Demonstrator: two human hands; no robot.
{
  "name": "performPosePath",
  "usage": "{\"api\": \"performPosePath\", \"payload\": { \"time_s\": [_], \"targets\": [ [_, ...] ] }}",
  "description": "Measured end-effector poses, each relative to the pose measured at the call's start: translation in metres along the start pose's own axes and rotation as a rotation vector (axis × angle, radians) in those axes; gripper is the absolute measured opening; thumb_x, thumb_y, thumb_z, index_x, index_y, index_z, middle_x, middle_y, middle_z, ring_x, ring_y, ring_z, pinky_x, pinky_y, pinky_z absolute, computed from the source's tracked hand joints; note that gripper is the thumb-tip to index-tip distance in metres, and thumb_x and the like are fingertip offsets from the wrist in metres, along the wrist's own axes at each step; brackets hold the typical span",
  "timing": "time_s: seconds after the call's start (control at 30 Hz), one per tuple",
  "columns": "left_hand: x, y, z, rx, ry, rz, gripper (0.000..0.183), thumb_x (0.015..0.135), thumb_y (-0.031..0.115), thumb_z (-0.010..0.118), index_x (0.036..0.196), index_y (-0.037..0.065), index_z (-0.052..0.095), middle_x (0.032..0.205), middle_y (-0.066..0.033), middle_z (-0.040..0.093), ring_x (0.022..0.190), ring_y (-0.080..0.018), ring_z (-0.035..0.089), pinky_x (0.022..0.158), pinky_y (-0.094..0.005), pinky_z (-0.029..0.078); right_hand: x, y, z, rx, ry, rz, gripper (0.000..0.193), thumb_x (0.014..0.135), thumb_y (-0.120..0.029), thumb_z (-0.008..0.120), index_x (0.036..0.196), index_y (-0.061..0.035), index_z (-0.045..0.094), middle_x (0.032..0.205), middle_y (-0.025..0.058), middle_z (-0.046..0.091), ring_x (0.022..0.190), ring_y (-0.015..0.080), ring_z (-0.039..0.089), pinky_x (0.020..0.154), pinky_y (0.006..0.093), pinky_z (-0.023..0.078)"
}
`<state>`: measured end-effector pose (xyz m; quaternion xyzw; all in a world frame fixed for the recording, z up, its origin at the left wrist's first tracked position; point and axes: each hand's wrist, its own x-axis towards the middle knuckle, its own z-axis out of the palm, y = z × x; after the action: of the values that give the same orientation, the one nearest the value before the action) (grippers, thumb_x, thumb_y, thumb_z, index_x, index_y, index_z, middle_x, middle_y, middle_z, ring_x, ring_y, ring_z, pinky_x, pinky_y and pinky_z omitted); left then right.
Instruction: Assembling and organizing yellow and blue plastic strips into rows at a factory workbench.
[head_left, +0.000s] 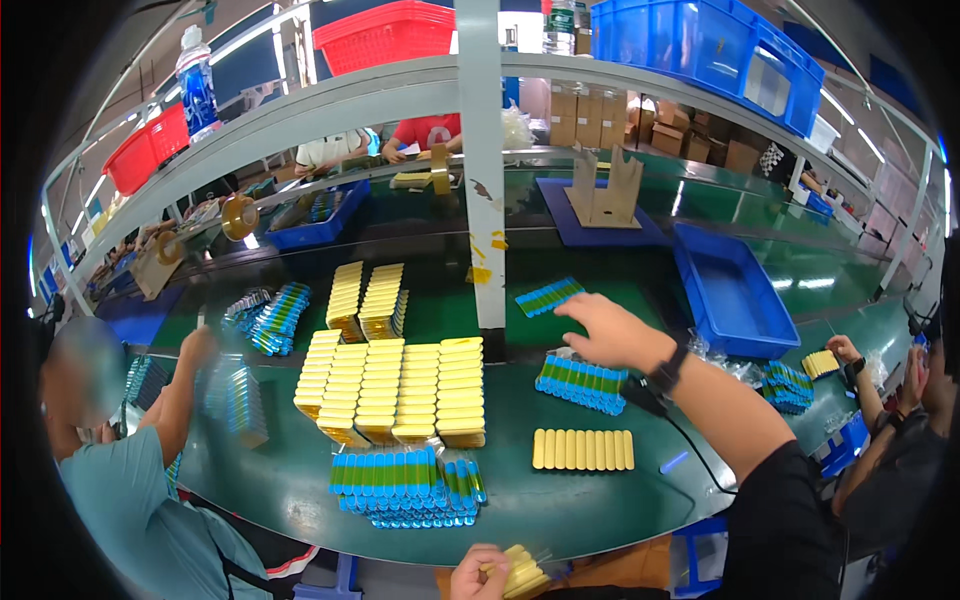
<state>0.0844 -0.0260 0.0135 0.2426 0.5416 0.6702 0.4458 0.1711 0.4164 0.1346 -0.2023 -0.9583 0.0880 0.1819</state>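
Head: post (482,160) near right hand (612,332)

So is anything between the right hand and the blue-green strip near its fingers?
Nothing visible is in the way. The right hand is right by the blue-green strip; I can't tell if they touch. The blue-green stack lies nearer the person, not between them.

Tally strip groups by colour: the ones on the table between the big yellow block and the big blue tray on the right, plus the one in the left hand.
Yellow: 2 (yellow row on the table, yellow bunch in the left hand)
Blue-green: 2 (blue-green row and blue-green stack, both near the right hand)
Total: 4
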Motion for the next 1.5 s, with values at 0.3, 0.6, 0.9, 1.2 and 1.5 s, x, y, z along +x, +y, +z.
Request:
{"api": "performPosePath", "payload": {
  "time_s": [0.3,0.6,0.9,1.2,1.5],
  "targets": [
    [0.027,0.013,0.046,-0.129,-0.055,0.106,0.028,0.102,-0.01,0.061,0.126,-0.005,0.073,0.127,-0.0143,0.069,0.114,-0.0217,0.069,0.102,-0.0362,0.057,-0.254,-0.194,0.025,0.205,0.081,-0.437,0.057,0.087,-0.036,0.089,0.139,-0.0217,0.072,0.154,0.0142,0.057,0.145,0.0386,0.05,0.12,0.0542,0.043],
    [0.005,0.042,0.056,-0.395,-0.289,-0.308,0.057,0.104,-0.01,0.058,0.16,-0.003,0.05,0.154,-0.0193,0.061,0.135,-0.027,0.065,0.112,-0.0407,0.056,-0.29,-0.173,0.057,0.041,0.467,-0.298,0.054,0.089,-0.034,0.078,0.142,-0.028,0.073,0.157,0.0104,0.055,0.147,0.0379,0.046,0.12,0.0557,0.041],
    [-0.005,0.034,0.046,0.266,-0.275,0.203,0.059,0.096,-0.016,0.056,0.153,-0.002,0.059,0.126,-0.0076,0.064,0.111,-0.0202,0.069,0.095,-0.0336,0.059,-0.298,-0.168,0.048,0.434,0.427,-0.164,0.058,0.074,-0.005,0.073,0.13,-0.0173,0.078,0.156,0.0181,0.057,0.148,0.0505,0.048,0.123,0.0614,0.041],
    [0.032,0.046,0.027,1.054,-0.251,0.815,0.047,0.072,-0.018,0.067,0.109,0.007,0.082,0.113,-0.0144,0.066,0.102,-0.0362,0.071,0.09,-0.0414,0.059,-0.311,-0.149,0.043,0.268,0.417,-0.083,0.054,0.07,0.002,0.08,0.122,-0.0139,0.081,0.131,0.0119,0.071,0.128,0.0363,0.065,0.103,0.0487,0.054],
    [0.072,0.017,0.012,1.261,-0.71,0.815,0.036,0.089,-0.007,0.062,0.124,0.001,0.07,0.14,-0.016,0.072,0.132,-0.0342,0.069,0.116,-0.0498,0.054,-0.3,-0.106,0.064,0.1,0.076,-0.24,0.043,0.083,-0.007,0.074,0.126,-0.0101,0.077,0.131,0.0058,0.076,0.123,0.0237,0.071,0.114,0.0493,0.051]
  ]
}}
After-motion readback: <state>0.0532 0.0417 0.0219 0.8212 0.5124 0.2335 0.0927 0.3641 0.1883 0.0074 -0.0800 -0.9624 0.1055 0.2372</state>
